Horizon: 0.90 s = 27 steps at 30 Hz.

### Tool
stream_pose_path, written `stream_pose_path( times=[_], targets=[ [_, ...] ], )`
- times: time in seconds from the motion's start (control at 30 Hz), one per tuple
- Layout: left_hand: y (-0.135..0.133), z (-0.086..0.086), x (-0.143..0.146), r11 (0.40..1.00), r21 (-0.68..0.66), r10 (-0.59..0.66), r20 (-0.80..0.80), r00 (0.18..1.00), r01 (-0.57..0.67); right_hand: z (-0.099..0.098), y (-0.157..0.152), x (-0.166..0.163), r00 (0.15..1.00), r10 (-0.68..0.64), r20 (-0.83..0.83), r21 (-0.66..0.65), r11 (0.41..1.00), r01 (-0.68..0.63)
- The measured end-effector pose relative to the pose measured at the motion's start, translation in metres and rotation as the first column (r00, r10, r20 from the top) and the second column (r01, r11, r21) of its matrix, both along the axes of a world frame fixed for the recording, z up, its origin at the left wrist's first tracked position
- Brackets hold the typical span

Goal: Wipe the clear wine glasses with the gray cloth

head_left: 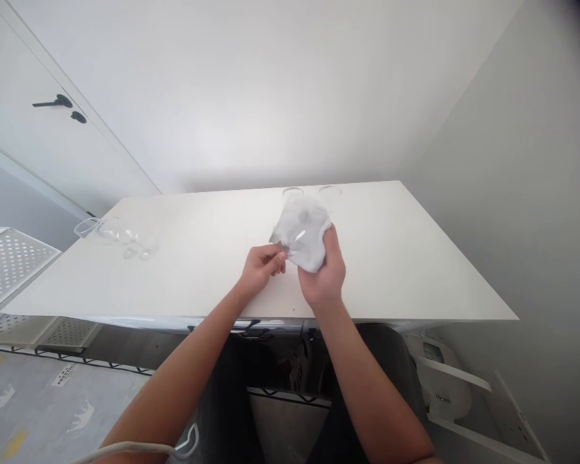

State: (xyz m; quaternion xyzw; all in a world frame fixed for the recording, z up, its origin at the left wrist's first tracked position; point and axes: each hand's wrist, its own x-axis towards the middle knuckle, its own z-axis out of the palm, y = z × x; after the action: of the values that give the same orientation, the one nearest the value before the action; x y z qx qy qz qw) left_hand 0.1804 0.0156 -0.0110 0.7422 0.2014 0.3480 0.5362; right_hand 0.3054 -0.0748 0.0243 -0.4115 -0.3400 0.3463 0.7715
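Over the middle of the desk [212,258], the right hand [326,274] was partly curled, thumb up along the side, and held a white cloth [314,225]. Within the cloth's folds lay a clear glass piece [298,238], its full shape hard to make out. At the cloth's nine o'clock the left hand [261,265] was nearly closed — thumb and fingers pinched on the end of that glass piece. Just beyond the cloth, at twelve and one o'clock, two clear rims [330,190] showed near the desk's back edge. Well apart, at nine o'clock, a group of clear glassware [120,235] lay close together towards the desk's left end. Farther out — a white perforated rack [14,264] at nine o'clock, a dark door handle [53,102] at ten, and a white appliance [442,380] at four, below desk level.
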Motion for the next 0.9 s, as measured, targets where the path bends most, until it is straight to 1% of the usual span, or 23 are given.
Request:
stream_pose_path(
  times=[0.03, 0.07, 0.1, 0.13, 0.2, 0.27, 0.3, 0.33, 0.37, 0.4, 0.43, 0.47, 0.5, 0.57, 0.6, 0.63, 0.67, 0.7, 0.77, 0.83, 0.9],
  targets=[
    [0.0, -0.001, 0.0, 1.0, 0.012, 0.014, 0.005, 1.0, -0.014, -0.002, 0.0, -0.007, 0.993, -0.08, 0.086, 0.017, 0.997, 0.079],
    [0.0, -0.002, 0.0, 0.999, 0.03, 0.02, 0.006, 1.0, -0.02, -0.004, -0.001, -0.014, 0.968, -0.159, 0.193, 0.036, 0.987, 0.155],
    [-0.001, -0.003, 0.0, 0.998, 0.055, 0.02, 0.004, 1.0, -0.02, -0.007, -0.001, -0.018, 0.922, -0.228, 0.314, 0.059, 0.974, 0.221],
    [-0.001, -0.004, 0.0, 0.996, 0.086, 0.02, 0.0, 1.0, -0.02, -0.01, -0.001, -0.021, 0.852, -0.284, 0.44, 0.084, 0.958, 0.275],
    [-0.001, -0.005, 0.0, 0.986, 0.162, 0.026, -0.009, 1.0, -0.024, -0.015, 0.001, -0.02, 0.668, -0.351, 0.656, 0.14, 0.926, 0.349],
    [-0.002, -0.006, 0.001, 0.971, 0.236, 0.043, -0.016, 0.999, -0.038, -0.017, 0.003, -0.009, 0.488, -0.35, 0.8, 0.181, 0.916, 0.359],
    [-0.002, -0.005, 0.001, 0.962, 0.269, 0.051, -0.025, 0.998, -0.042, -0.017, 0.004, -0.002, 0.418, -0.329, 0.847, 0.187, 0.92, 0.344],
    [-0.003, -0.005, 0.002, 0.953, 0.299, 0.055, -0.044, 0.998, -0.039, -0.015, 0.003, 0.006, 0.368, -0.301, 0.88, 0.181, 0.928, 0.325],
    [-0.003, -0.005, 0.002, 0.944, 0.328, 0.055, -0.067, 0.996, -0.03, -0.012, 0.002, 0.014, 0.34, -0.262, 0.903, 0.158, 0.939, 0.304],
    [-0.004, -0.004, 0.002, 0.934, 0.357, 0.055, -0.092, 0.994, -0.019, -0.008, 0.0, 0.022, 0.338, -0.223, 0.914, 0.127, 0.95, 0.284],
    [-0.004, -0.004, 0.002, 0.923, 0.386, 0.054, -0.116, 0.992, -0.005, -0.004, -0.003, 0.028, 0.367, -0.184, 0.912, 0.088, 0.961, 0.263],
    [-0.005, -0.004, 0.002, 0.911, 0.412, 0.054, -0.137, 0.989, 0.007, 0.001, -0.007, 0.033, 0.427, -0.151, 0.891, 0.05, 0.97, 0.238],
    [-0.005, -0.004, 0.002, 0.9, 0.435, 0.056, -0.151, 0.987, 0.016, 0.006, -0.01, 0.036, 0.514, -0.126, 0.848, 0.02, 0.978, 0.206],
    [-0.005, -0.003, 0.0, 0.887, 0.461, 0.057, -0.163, 0.985, 0.025, 0.014, -0.016, 0.039, 0.721, -0.094, 0.687, -0.012, 0.99, 0.14],
    [-0.005, -0.003, 0.0, 0.886, 0.462, 0.051, -0.163, 0.985, 0.03, 0.017, -0.018, 0.039, 0.809, -0.082, 0.582, -0.024, 0.993, 0.118],
    [-0.005, -0.003, 0.0, 0.889, 0.456, 0.04, -0.158, 0.987, 0.037, 0.018, -0.018, 0.037, 0.875, -0.072, 0.479, -0.04, 0.994, 0.103],
    [-0.005, -0.002, -0.001, 0.896, 0.443, 0.027, -0.15, 0.988, 0.042, 0.018, -0.017, 0.035, 0.923, -0.069, 0.38, -0.055, 0.994, 0.096],
    [-0.004, -0.002, -0.001, 0.905, 0.422, 0.014, -0.141, 0.99, 0.047, 0.017, -0.015, 0.033, 0.957, -0.072, 0.282, -0.067, 0.993, 0.095],
    [-0.004, -0.002, -0.001, 0.926, 0.373, -0.008, -0.125, 0.992, 0.054, 0.012, -0.009, 0.024, 0.994, -0.059, 0.093, -0.077, 0.995, 0.066],
    [-0.003, -0.003, -0.001, 0.947, 0.316, -0.02, -0.105, 0.994, 0.053, 0.006, -0.002, 0.013, 0.996, 0.014, -0.083, -0.057, 0.998, -0.019],
    [-0.002, -0.005, -0.003, 0.97, 0.242, -0.014, -0.072, 0.997, 0.031, 0.0, 0.003, 0.001, 0.974, 0.117, -0.194, -0.029, 0.992, -0.125]
  ],
)
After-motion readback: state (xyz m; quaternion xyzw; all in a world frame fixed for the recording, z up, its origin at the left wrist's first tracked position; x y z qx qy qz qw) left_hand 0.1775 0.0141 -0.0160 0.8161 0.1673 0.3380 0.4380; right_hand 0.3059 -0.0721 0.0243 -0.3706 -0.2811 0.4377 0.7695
